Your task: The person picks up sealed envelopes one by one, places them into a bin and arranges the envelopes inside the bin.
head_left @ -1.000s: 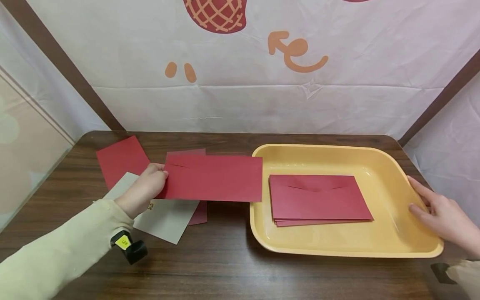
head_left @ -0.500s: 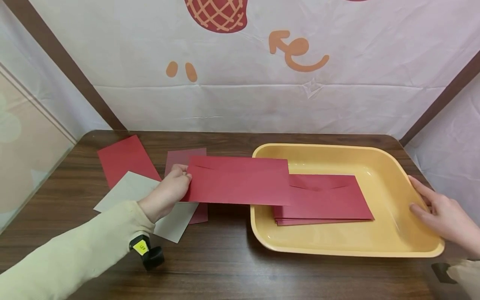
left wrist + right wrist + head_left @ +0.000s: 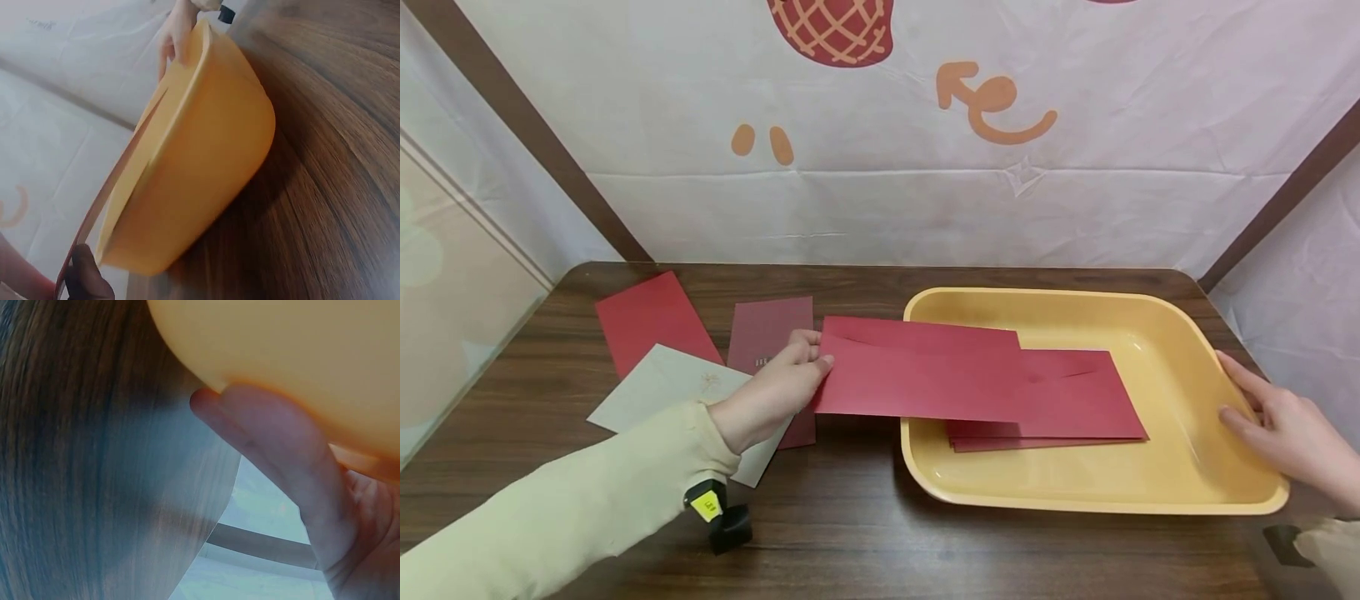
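The dark wood-grain table (image 3: 1000, 550) spreads beneath the left hand (image 3: 775, 396) and the right hand (image 3: 1288, 433). On it, right of the left fingers (image 3: 803, 337), stands the yellow tray (image 3: 1180, 450), its right rim clasped by the right fingers (image 3: 1243, 377). The left fingers and thumb pinch one short end of the flat, plain red envelope (image 3: 921, 371); a fine slit runs near its back edge. Its long axis reaches rightward from those fingers, over the tray's left rim, the free end slanting slightly toward the person. That end covers part of the envelope stack (image 3: 1082, 408) in the tray; whether they touch I cannot tell. The pale envelope (image 3: 666, 387) lies left of the fingers, partly hidden by the sleeve (image 3: 587, 492), the dull-red paper (image 3: 771, 325) just beyond them, the bright-red paper (image 3: 658, 321) farther left.
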`<act>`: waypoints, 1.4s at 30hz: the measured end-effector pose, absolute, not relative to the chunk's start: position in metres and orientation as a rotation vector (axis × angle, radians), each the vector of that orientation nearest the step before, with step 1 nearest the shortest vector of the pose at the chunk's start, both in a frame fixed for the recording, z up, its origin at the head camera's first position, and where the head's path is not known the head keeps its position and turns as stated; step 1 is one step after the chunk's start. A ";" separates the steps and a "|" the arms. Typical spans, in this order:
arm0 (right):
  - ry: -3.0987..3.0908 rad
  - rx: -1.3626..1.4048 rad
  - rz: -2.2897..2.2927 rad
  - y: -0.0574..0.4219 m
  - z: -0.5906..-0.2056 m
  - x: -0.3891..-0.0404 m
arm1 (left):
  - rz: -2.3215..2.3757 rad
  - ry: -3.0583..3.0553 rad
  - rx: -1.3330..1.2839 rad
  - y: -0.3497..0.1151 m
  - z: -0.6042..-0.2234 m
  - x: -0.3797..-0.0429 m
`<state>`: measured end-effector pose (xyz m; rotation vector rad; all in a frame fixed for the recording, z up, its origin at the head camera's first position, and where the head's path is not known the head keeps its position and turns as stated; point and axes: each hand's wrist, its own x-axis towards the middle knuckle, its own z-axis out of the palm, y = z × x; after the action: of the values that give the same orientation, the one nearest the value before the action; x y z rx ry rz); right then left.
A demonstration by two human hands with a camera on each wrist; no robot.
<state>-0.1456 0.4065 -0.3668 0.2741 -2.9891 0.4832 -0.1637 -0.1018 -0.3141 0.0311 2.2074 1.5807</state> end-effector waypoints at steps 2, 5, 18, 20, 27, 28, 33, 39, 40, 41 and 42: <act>-2.993 0.272 0.488 0.406 -0.367 -0.145 | 1.601 2.183 0.068 -0.095 -0.312 -0.163; -2.995 0.270 0.494 0.406 -0.366 -0.145 | 1.596 2.176 0.127 -0.087 -0.311 -0.165; -2.996 0.261 0.494 0.407 -0.367 -0.145 | 1.544 2.153 0.227 -0.048 -0.307 -0.179; -2.993 0.257 0.497 0.408 -0.367 -0.145 | 1.498 2.192 0.250 -0.040 -0.307 -0.181; -2.978 0.277 0.486 0.408 -0.370 -0.146 | 1.495 2.153 0.234 -0.016 -0.310 -0.189; -2.978 0.279 0.487 0.408 -0.370 -0.146 | 1.500 2.146 0.223 -0.013 -0.311 -0.190; -2.982 0.274 0.485 0.408 -0.370 -0.146 | 1.478 2.142 0.234 -0.002 -0.317 -0.193; -2.975 0.283 0.486 0.408 -0.370 -0.145 | 1.486 2.097 0.215 0.006 -0.322 -0.198; -2.974 0.284 0.486 0.408 -0.370 -0.145 | 1.485 2.103 0.214 0.007 -0.323 -0.198; -2.974 0.285 0.484 0.408 -0.370 -0.145 | 1.483 2.108 0.213 0.007 -0.323 -0.198; -2.974 0.287 0.486 0.408 -0.370 -0.145 | 1.474 2.121 0.218 0.008 -0.324 -0.199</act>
<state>-0.1452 0.4084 -0.3702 0.2867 -2.9736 0.4856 -0.1990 0.0084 -0.3245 0.2180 2.1210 1.4743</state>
